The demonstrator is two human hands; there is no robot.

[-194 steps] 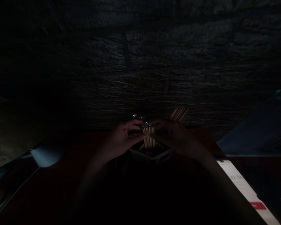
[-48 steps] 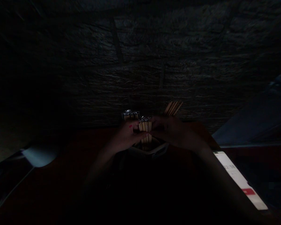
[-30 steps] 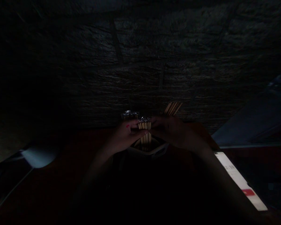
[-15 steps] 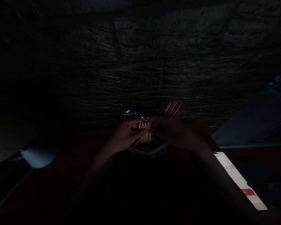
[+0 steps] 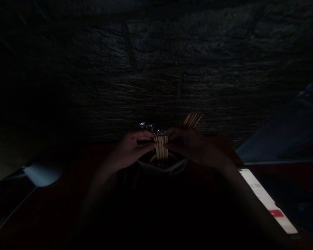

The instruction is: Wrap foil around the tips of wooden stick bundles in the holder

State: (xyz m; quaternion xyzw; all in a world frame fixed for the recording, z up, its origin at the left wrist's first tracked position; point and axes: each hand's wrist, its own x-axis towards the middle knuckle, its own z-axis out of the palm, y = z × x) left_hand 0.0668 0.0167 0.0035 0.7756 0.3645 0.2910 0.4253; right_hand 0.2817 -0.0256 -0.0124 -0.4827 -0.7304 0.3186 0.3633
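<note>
In the dim head view, a bundle of thin wooden sticks (image 5: 161,151) stands upright, its top capped with crinkled foil (image 5: 161,132). My left hand (image 5: 129,147) is at the bundle's left edge, thumb and fingers closed against it near the top. From the right, my right hand (image 5: 191,144) pinches the same bundle just below the foil. The lower ends of the sticks reach into a dark, light-rimmed container (image 5: 169,170). More foil (image 5: 146,125) shows behind my left fingers, over another set of sticks that is mostly hidden.
Several loose wooden sticks (image 5: 193,120) slant up behind my right hand. A lit phone (image 5: 267,199) lies at the right edge of the reddish table (image 5: 80,163). At left are a pale cone-shaped object (image 5: 43,174) and a cable (image 5: 14,215). A brick-patterned wall (image 5: 156,83) rises behind.
My left hand has shifted a little left in the last half second, showing more of the bundle and the container. The right hand and the bundle stay in place.
</note>
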